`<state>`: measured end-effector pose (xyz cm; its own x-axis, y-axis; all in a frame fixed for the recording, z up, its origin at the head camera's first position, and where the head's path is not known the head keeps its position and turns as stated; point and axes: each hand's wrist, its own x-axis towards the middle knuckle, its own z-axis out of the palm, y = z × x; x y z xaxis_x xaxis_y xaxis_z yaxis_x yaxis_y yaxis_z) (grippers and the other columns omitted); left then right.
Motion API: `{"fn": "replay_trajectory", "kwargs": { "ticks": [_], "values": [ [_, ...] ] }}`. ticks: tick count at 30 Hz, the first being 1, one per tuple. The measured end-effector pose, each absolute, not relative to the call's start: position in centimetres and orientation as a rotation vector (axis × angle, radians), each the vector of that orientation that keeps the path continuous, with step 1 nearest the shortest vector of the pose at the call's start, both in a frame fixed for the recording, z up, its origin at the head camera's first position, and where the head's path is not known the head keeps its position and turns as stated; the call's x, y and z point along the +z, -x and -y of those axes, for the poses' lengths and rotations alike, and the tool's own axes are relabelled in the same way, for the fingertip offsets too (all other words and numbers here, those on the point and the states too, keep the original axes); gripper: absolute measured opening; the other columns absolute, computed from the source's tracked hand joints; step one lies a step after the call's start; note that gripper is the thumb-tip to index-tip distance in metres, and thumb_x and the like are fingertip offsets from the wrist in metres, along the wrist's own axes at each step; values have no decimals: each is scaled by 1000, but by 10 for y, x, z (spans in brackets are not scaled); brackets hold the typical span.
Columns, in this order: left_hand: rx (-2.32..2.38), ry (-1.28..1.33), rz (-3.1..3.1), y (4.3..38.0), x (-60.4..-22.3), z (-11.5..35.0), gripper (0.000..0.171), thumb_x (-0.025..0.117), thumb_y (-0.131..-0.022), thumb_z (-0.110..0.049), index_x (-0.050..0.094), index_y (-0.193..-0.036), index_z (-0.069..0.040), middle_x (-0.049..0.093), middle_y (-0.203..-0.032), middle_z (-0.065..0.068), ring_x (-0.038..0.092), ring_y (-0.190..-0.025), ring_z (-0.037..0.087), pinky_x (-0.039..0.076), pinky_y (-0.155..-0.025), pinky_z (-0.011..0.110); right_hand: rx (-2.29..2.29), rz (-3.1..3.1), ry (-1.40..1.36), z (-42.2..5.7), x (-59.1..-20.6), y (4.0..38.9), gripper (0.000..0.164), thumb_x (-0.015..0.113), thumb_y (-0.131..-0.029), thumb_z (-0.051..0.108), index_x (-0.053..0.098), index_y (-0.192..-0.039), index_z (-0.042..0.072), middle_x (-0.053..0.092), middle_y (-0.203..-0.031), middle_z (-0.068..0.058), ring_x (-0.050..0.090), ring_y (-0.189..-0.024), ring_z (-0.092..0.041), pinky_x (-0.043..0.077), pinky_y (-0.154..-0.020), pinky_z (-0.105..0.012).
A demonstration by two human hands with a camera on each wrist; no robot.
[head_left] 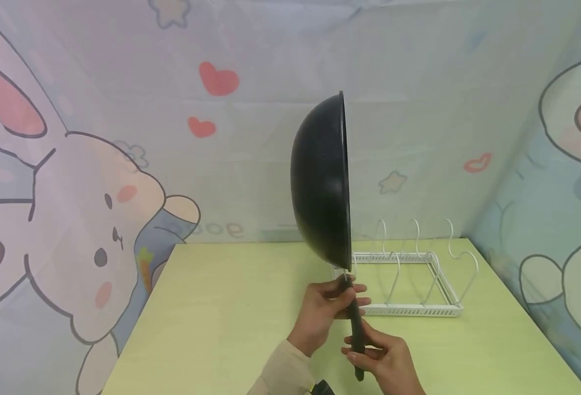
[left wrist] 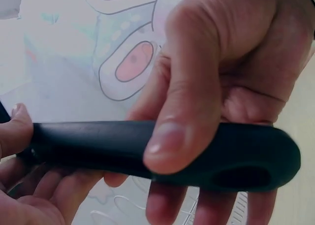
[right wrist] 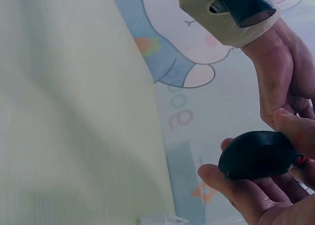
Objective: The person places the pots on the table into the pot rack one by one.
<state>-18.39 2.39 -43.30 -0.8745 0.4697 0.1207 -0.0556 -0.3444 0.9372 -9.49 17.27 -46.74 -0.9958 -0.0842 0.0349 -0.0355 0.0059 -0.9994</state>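
Observation:
A black wok [head_left: 320, 181] is held upright on edge above the table, its open side to the right and its rounded base to the left. Its dark handle [head_left: 356, 332] points downward. My left hand [head_left: 320, 310] grips the handle just below the wok's rim. Lower down, my right hand [head_left: 391, 356] pinches the handle near its end. In the left wrist view the right thumb [left wrist: 170, 141] lies across the handle beside its hanging hole. From the right wrist view the handle's rounded butt [right wrist: 256, 156] faces the camera, between fingers and thumb.
A white wire rack [head_left: 409, 311] with several curved dividers stands on the pale yellow-green table [head_left: 221, 307], behind and to the right of the hands. A cartoon-printed cloth backdrop [head_left: 260, 181] rises along the table's back and sides.

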Motion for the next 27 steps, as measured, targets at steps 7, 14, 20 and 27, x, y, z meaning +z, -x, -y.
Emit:
{"fn": "replay_trajectory", "kwargs": {
  "ticks": [7, 14, 20, 27],
  "values": [
    [2229, -627, -1531, 187, -424, -38, 36, 70, -95, -14, 63, -128, 0, 67, -118, 35, 73, -106, 37, 62, -90, 47, -2199, -2265, 128, -188, -460, 93, 68, 75, -86, 0, 40, -143, -13, 78, -104, 0, 78, -90, -15, 63, -80, -25],
    [2251, -648, -1516, 190, -424, -60, 34, 70, -94, -13, 64, -124, 1, 70, -117, 31, 75, -100, 38, 64, -84, 44, -2156, -2233, 17, -204, -453, 89, 72, 76, -86, 3, 38, -146, -11, 77, -98, 8, 78, -93, -18, 64, -81, -29],
    [2224, -640, -1530, 188, -427, -80, 30, 71, -94, -14, 68, -119, 1, 72, -114, 28, 74, -100, 41, 65, -80, 41, -2140, -2145, 83, -231, -460, 87, 62, 71, -91, 4, 44, -146, 7, 76, -101, 8, 77, -94, -19, 65, -82, -33],
    [2199, -606, -1517, 184, -436, -90, 31, 70, -94, -17, 69, -117, 3, 73, -113, 25, 74, -101, 40, 64, -83, 37, -2126, -2065, 170, -249, -467, 85, 48, 67, -95, 4, 56, -129, 36, 76, -104, 8, 77, -97, -20, 64, -83, -36]
  ]
}}
